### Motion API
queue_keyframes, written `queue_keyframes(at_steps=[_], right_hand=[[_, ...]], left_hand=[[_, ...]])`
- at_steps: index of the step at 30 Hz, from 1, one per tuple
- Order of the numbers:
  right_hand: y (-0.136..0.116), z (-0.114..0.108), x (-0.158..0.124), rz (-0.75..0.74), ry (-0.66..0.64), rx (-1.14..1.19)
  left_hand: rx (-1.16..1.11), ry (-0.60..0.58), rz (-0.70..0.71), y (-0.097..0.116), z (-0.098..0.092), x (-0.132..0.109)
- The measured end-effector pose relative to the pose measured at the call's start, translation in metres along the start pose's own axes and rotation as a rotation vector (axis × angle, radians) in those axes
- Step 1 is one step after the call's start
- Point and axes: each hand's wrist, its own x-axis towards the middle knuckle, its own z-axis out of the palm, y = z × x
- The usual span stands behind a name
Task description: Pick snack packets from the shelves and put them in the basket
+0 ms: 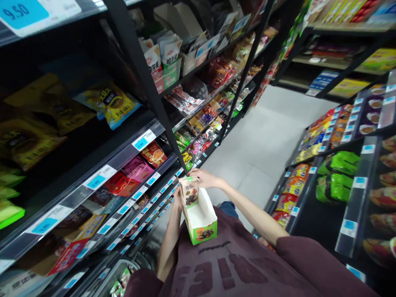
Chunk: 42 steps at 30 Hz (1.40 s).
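The person's right hand [202,178] has its fingers bent together on the upper edge of an upright cream-and-green printed packet [189,193], near the middle of the frame. The left hand [177,201] lies against the left flank of a long open cardboard box [204,235], green outside and white inside; its fingers are mostly hidden, so I can't tell whether they close on it. The box runs down from between the two hands, the packet in its upper left part, bare white inside to the right. Its green, food-printed end points at the maroon T-shirt [247,255] at bottom centre; from here I can't tell whether the two touch. Left of the hands stands a black metal shelf unit [138,57], with yellow-and-blue plastic snack bags [119,105] at upper left and white-and-blue price labels [95,181] along its edges. Past the hands, pale grey floor tiles [256,132] run toward the upper right, and glossy green plastic bags [343,185] sit on a dark rack [309,222] at right
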Motion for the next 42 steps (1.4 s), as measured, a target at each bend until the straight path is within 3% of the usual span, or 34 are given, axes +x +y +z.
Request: queue_keyframes(at_steps=[5, 8, 10, 12, 15, 18, 22, 29, 35, 42], right_hand=[[0.002, -0.003, -0.009, 0.198, -0.061, -0.024], [0.004, -0.002, -0.015, 0.301, 0.006, -0.022], [0.006, -0.001, -0.020, 0.366, 0.056, -0.001], [0.011, 0.000, -0.026, 0.428, 0.102, 0.032], [0.018, 0.000, -0.033, 0.502, 0.175, 0.023], [0.023, -0.001, -0.033, 0.531, 0.222, -0.096], [0.024, 0.006, -0.026, 0.521, 0.226, -0.252], [0.032, 0.029, -0.021, 0.493, 0.140, -0.340], [0.045, 0.046, -0.027, 0.486, 0.129, -0.316], [0.051, 0.056, -0.025, 0.454, 0.133, -0.261]], left_hand=[[-0.143, -0.010, -0.101, -0.009, 0.004, 0.009], [-0.176, -0.083, -0.130, -0.001, 0.008, 0.011], [-0.138, -0.185, -0.060, 0.012, 0.010, 0.008], [-0.048, -0.232, 0.094, 0.029, 0.010, -0.002], [0.101, -0.176, 0.292, 0.051, 0.007, -0.028], [0.271, -0.171, 0.333, 0.057, 0.003, -0.056], [0.539, -0.113, 0.338, 0.042, 0.004, -0.079], [1.063, 0.176, 0.231, 0.015, 0.011, -0.082], [1.140, 0.104, 0.216, 0.007, 0.004, -0.084], [1.131, 0.117, 0.252, -0.004, -0.002, -0.083]])
